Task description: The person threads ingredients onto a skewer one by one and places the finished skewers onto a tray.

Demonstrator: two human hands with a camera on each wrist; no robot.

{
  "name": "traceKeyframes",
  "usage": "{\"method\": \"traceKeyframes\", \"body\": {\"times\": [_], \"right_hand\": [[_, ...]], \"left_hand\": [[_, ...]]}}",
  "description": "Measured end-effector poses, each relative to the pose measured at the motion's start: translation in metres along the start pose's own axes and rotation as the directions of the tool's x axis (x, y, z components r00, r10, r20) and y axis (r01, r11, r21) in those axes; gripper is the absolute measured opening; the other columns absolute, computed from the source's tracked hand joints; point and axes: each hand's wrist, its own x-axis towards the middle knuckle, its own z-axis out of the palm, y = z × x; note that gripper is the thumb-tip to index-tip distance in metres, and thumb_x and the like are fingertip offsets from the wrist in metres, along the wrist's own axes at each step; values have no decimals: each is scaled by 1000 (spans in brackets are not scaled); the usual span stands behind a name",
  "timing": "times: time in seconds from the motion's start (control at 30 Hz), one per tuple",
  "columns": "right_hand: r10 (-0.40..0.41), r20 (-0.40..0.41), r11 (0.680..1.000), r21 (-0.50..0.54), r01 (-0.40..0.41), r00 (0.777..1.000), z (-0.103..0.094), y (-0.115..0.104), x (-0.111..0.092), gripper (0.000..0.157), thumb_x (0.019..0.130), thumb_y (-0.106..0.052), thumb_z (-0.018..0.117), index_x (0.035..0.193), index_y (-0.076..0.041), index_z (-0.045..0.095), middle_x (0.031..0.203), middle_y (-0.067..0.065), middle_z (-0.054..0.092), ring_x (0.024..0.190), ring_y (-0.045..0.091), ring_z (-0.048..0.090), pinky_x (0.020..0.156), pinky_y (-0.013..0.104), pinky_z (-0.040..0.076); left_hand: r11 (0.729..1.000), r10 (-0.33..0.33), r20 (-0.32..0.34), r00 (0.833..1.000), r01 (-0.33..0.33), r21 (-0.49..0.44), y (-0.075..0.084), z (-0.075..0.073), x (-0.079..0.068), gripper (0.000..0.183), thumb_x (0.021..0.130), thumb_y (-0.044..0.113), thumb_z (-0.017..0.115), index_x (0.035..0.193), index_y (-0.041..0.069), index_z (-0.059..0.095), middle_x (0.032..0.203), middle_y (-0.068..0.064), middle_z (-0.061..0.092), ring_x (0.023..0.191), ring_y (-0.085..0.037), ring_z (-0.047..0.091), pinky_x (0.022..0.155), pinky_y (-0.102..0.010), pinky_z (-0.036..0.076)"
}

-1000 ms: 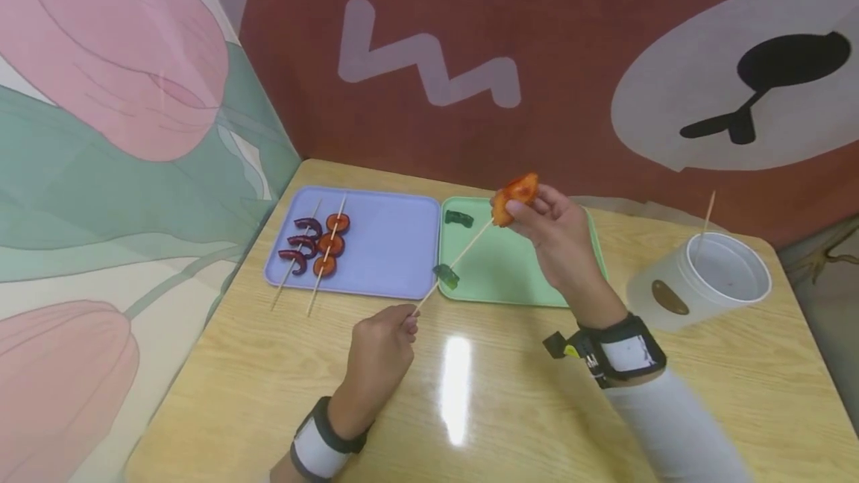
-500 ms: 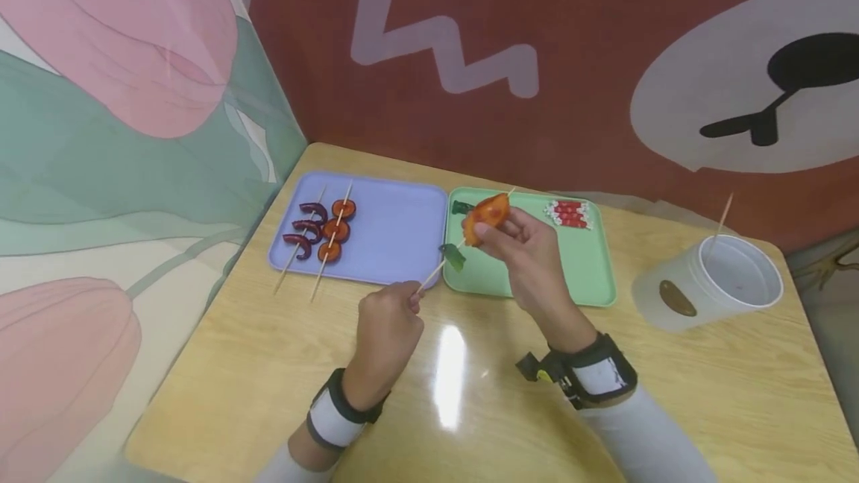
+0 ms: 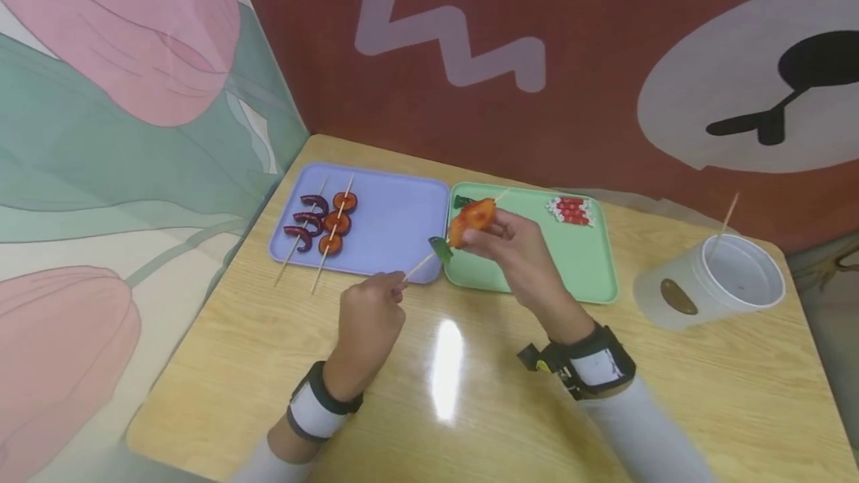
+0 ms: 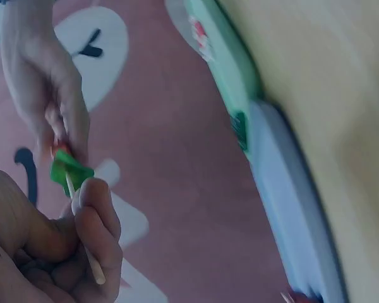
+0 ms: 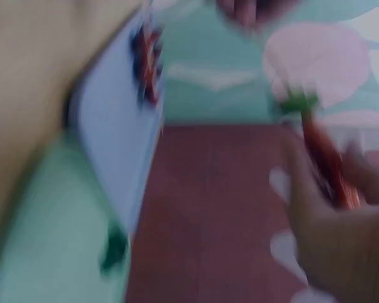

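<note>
My left hand grips a thin wooden skewer near its lower end, and its blunt end pokes out below the curled fingers in the left wrist view. A green leafy-looking piece is threaded on it. Just above that sits an orange, lumpy food piece, pinched between thumb and fingers of my right hand. The skewer's tip shows beyond the orange piece. In the right wrist view, blurred, the orange piece stands edge-on, with the green piece close to its end.
A lilac tray holds two loaded skewers, one with dark curled pieces, one with round orange-brown slices. Beside it, a green tray bears red-and-white pieces and a dark green piece. A white cup with a stick stands right.
The orange piece has slid down the skewer towards the green piece, and the tip now emerges past it. My right hand moved down and left with it, uncovering the red-and-white pieces.
</note>
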Motion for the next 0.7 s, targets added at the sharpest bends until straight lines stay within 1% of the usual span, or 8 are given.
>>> {"method": "traceKeyframes", "body": {"times": [0.07,0.1,0.17,0.23,0.3,0.4,0.53,0.7], "right_hand": [[-7,68,961,-275,25,998,-13,6,14,48,86,-25,70,127,-1,61,118,13,69,107,25,66,92,39,52],[-8,84,904,-424,43,996,-22,11,22,47,88,-27,67,129,-3,60,120,13,68,108,26,65,93,40,52],[-7,69,751,-659,51,998,-39,22,43,45,91,-28,65,128,-4,61,122,13,67,110,27,63,92,42,51],[-4,54,633,-773,44,999,-52,35,65,41,92,-22,64,127,-2,61,123,17,65,113,33,61,93,46,50],[2,75,554,-830,61,997,-59,49,85,39,91,-15,65,126,2,61,125,21,62,117,36,57,97,48,47],[-30,158,480,-864,153,987,-57,68,106,40,89,-10,67,125,4,61,127,23,61,121,37,53,101,48,44],[-81,213,413,-882,227,974,-48,86,123,37,87,-5,67,123,4,62,120,22,63,115,35,57,98,46,47],[-157,224,384,-883,268,962,-42,102,134,29,86,-1,66,115,1,68,110,19,68,105,32,62,91,43,51]], "left_hand": [[999,-44,-3,999,44,12,-13,-9,-3,25,67,-18,65,81,0,76,71,-9,73,56,-15,67,50,-30,57],[997,-68,-5,998,68,22,-19,-14,-5,26,67,-19,64,81,0,76,72,-9,73,56,-15,67,50,-31,57],[993,-109,-7,994,109,36,-30,-23,-10,26,68,-19,62,82,-2,76,74,-10,74,57,-16,68,51,-33,58],[990,-137,-4,991,137,44,-38,-32,-16,25,69,-19,61,82,-3,75,74,-10,74,58,-17,68,51,-34,58],[987,-151,-4,988,151,50,-42,-38,-21,24,69,-19,61,82,-4,75,74,-12,74,58,-18,69,51,-34,58],[981,-189,14,982,188,41,-45,-44,-28,25,69,-20,60,82,-5,74,74,-12,74,61,-18,70,51,-30,58],[968,-253,46,967,252,20,-44,-46,-33,30,68,-22,56,84,-5,74,75,-11,74,64,-15,70,53,-24,57],[962,-269,53,962,271,-21,-43,-46,-34,30,68,-22,57,84,-4,75,75,-10,74,65,-14,70,52,-22,56]]}}
